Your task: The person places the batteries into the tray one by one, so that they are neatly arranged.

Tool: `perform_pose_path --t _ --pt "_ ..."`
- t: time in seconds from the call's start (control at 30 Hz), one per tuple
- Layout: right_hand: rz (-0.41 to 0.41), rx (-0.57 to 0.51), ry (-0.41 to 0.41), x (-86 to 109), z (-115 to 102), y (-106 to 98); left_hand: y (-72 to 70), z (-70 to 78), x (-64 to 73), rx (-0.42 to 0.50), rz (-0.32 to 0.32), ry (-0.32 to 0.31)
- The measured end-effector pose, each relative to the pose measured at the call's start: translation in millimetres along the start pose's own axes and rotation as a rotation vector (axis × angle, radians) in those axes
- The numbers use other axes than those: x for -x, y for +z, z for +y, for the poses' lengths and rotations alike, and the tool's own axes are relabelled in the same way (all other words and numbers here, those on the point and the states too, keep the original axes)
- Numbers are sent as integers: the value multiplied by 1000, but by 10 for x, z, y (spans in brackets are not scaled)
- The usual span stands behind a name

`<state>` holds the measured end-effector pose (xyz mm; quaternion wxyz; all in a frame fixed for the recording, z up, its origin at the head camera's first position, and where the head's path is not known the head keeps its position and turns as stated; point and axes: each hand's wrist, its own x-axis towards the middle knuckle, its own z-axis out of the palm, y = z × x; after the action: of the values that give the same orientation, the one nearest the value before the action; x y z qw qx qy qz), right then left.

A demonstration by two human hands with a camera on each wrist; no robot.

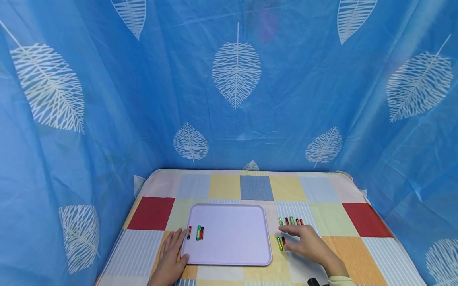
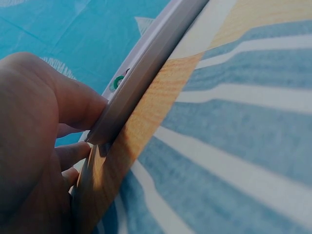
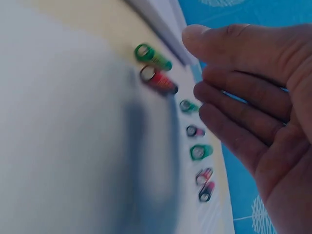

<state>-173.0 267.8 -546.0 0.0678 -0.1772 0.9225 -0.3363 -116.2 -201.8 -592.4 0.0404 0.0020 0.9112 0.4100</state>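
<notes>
My left hand holds the near left corner of a lilac tray. In the left wrist view the thumb lies on its rim, with the other fingers lower at its side. On the tray's left part lie a green battery and two red-and-black batteries, one beside the left rim. Right of the tray, my right hand hovers with thumb and fingers apart and nothing between them. Closest to it are a green battery and a red-and-black battery, side by side on the cloth.
Behind the right hand stretches a row of several green and red batteries. A patchwork-patterned cloth covers the table. Blue curtains with white leaf prints enclose the back and both sides. A black object shows near the right wrist.
</notes>
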Motion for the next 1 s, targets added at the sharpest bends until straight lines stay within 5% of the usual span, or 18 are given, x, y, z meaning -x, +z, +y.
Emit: perform_pose_path --t 0.4,0.73,1.0 --pt "31 49 -31 61 136 132 -3 13 -3 0 7 9" --pt "142 94 -41 123 173 246 -6 23 -7 -1 6 11" --pt "168 -27 -61 47 92 301 -9 4 6 7 11 24"
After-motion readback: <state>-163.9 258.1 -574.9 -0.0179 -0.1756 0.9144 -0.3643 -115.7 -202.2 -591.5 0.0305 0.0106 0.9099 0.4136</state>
